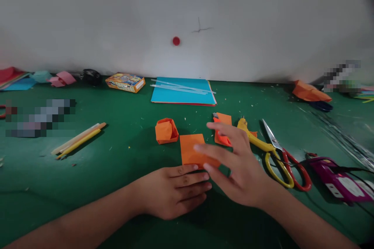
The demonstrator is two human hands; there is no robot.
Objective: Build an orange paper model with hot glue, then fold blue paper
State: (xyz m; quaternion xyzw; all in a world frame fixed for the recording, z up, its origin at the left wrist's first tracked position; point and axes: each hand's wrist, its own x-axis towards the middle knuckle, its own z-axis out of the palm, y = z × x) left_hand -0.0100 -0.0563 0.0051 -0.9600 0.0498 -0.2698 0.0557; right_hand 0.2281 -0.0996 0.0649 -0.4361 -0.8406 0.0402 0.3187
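Observation:
An orange square of paper (pixel 190 147) lies on the green table in front of me, its right part hidden behind my fingers. My left hand (pixel 181 191) rests flat at the paper's near edge, fingers stretched out, the top finger touching that edge. Over the right side of the sheet, my right hand (pixel 238 163) is open with its fingers spread; whether a fingertip touches the paper I cannot tell. Just beyond the sheet's left corner sits a small folded orange paper box (pixel 166 131). Behind my right fingers are an orange cutter (pixel 216 118) and another orange paper piece (pixel 225 118).
On the right lie a yellow glue gun (pixel 255 138), scissors (pixel 279 149) with red and yellow handles, and a purple power strip (pixel 336 179) with cables. Blue sheets (pixel 172 95) with clear sticks, a small carton (pixel 125 82) and pencil-like sticks (pixel 80 142) lie farther back and left.

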